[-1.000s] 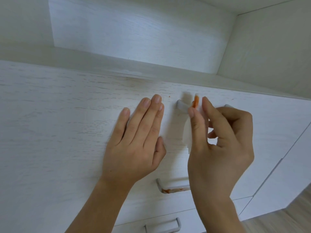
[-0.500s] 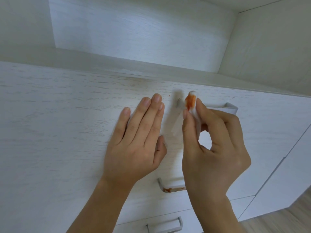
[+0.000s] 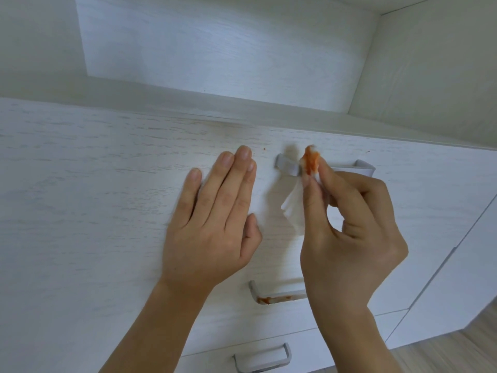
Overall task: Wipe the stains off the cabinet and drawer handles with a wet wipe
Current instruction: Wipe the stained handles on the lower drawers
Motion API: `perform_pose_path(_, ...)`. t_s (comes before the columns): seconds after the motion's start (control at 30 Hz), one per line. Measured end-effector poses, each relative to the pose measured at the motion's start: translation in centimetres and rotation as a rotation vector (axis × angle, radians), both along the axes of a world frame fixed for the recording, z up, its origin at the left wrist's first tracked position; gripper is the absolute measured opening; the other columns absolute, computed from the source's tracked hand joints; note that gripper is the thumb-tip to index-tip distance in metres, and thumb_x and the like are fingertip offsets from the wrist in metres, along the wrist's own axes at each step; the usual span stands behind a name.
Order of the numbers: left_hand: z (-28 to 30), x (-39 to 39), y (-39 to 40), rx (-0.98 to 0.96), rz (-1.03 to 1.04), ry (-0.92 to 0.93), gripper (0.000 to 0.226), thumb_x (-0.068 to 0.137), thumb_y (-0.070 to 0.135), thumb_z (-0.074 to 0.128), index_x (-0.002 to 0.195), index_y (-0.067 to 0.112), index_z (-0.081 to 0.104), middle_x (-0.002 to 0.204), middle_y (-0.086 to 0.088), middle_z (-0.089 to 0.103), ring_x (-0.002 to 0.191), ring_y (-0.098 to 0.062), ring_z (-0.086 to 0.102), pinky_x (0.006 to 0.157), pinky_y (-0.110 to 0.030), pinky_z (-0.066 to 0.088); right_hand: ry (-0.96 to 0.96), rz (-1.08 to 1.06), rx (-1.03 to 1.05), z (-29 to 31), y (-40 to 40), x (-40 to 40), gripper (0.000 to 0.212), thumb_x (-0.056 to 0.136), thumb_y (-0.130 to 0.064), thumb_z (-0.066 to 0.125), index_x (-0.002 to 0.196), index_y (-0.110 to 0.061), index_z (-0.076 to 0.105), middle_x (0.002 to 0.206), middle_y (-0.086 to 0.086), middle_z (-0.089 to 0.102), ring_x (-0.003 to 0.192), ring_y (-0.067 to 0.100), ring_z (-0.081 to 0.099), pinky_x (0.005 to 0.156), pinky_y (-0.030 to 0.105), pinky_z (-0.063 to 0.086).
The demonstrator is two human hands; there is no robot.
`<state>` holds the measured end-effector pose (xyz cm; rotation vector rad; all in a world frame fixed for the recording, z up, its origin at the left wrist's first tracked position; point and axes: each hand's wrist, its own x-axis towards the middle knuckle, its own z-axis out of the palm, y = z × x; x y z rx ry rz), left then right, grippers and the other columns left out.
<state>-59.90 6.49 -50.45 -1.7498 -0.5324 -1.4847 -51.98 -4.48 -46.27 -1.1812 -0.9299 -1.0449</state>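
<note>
My right hand [image 3: 349, 232] pinches a white wet wipe [image 3: 295, 208] between thumb and forefinger; the wipe's upper tip is smeared orange-red and sits against the top drawer handle [image 3: 360, 168], a pale grey bar. My left hand [image 3: 215, 222] lies flat, fingers straight, on the white top drawer front [image 3: 80, 184] just left of that handle. A small red speck [image 3: 264, 149] marks the front above the handle. Below, the second drawer's handle [image 3: 274, 296] carries an orange-red smear along its lower edge; my right wrist hides its right part.
A third grey handle [image 3: 262, 358] shows on the drawer at the bottom. Above the drawers is an open white shelf recess [image 3: 228, 55]. A white cabinet door [image 3: 457, 278] stands at the right, with wooden floor [image 3: 457, 354] at the lower right.
My right hand slid the wipe leftward along the top handle, uncovering the handle's right part; the stained tip of the wipe now shows more. My left hand stayed put.
</note>
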Motion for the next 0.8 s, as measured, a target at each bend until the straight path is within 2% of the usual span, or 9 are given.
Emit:
perform_pose_path(0.3,0.6,0.7,-1.0,-0.053,-0.018,-0.054,0.061,0.087,0.022,0.047,0.140,-0.005,0.035,0.146,-0.014,0.033,0.135,-0.030,0.034,0.117,-0.046,0.017,0.059,0.072,0.014,0.0,-0.4,1.3,0.020,0.080,-0.003,0.074,0.100,-0.007,0.071,0.082,0.000,0.055,0.069,0.002,0.050,0.065,0.003,0.038)
perform_pose_path(0.43,0.9,1.5,-1.7,-0.114,-0.046,-0.061,0.064,0.085,0.020,0.051,0.140,-0.006,0.034,0.146,-0.016,0.029,0.137,-0.033,0.029,0.117,-0.048,0.015,0.051,0.063,0.017,0.0,-0.8,2.2,0.017,0.083,-0.008,0.071,0.099,-0.010,0.071,0.083,-0.004,0.055,0.068,0.018,0.057,0.062,0.013,0.041)
perform_pose_path(0.63,0.5,2.6,-1.6,-0.113,0.038,-0.096,0.064,0.088,0.025,0.044,0.142,-0.007,0.032,0.146,-0.021,0.030,0.136,-0.036,0.029,0.116,-0.049,0.014,0.120,0.078,0.017,0.0,-1.7,4.3,0.019,0.084,-0.006,0.069,0.102,-0.011,0.070,0.085,-0.005,0.052,0.072,0.011,0.053,0.066,0.006,0.041)
perform_pose_path(0.8,0.2,2.8,-1.3,-0.091,0.090,-0.105,0.065,0.090,0.028,0.040,0.144,-0.006,0.029,0.147,-0.022,0.029,0.138,-0.035,0.026,0.118,-0.047,0.013,0.213,0.124,-0.011,0.1,-2.2,5.5,0.017,0.089,-0.015,0.064,0.105,-0.019,0.069,0.089,-0.014,0.051,0.081,0.018,0.058,0.070,0.007,0.040)
